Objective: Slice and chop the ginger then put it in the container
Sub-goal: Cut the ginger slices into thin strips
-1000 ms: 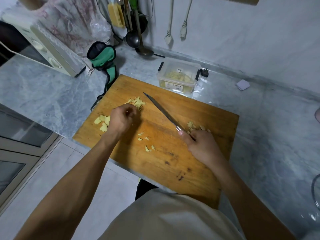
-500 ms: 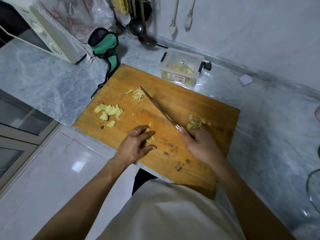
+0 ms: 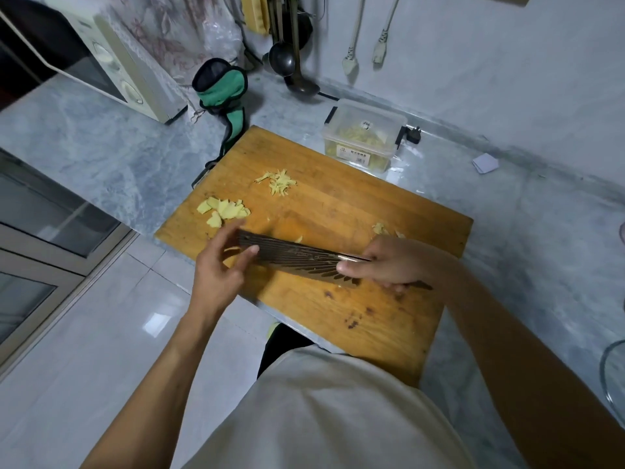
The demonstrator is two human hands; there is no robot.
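Note:
A wooden cutting board point(image 3: 338, 204) lies on the marble counter. On it are ginger slices point(image 3: 223, 209) at the left, thin ginger shreds point(image 3: 279, 181) further back, and a few ginger bits point(image 3: 380, 228) at the right. My right hand point(image 3: 389, 265) grips the handle of a dark patterned knife point(image 3: 294, 257), whose blade lies tilted flat across the board's near part. My left hand point(image 3: 220, 269) touches the blade's tip end with its fingers, with small ginger pieces beside them. A clear plastic container point(image 3: 363, 137) with cut ginger inside stands behind the board.
A microwave point(image 3: 111, 66) stands at the back left, with a green pouch point(image 3: 221, 86) beside it. Ladles point(image 3: 287, 59) hang on the wall. A small white paper point(image 3: 485, 163) lies at the right. A glass rim point(image 3: 612, 377) shows at the right edge.
The knife has turned from edge-down and pointing away to lying flat across the near board. My left hand came from the ginger slices to the blade's tip end.

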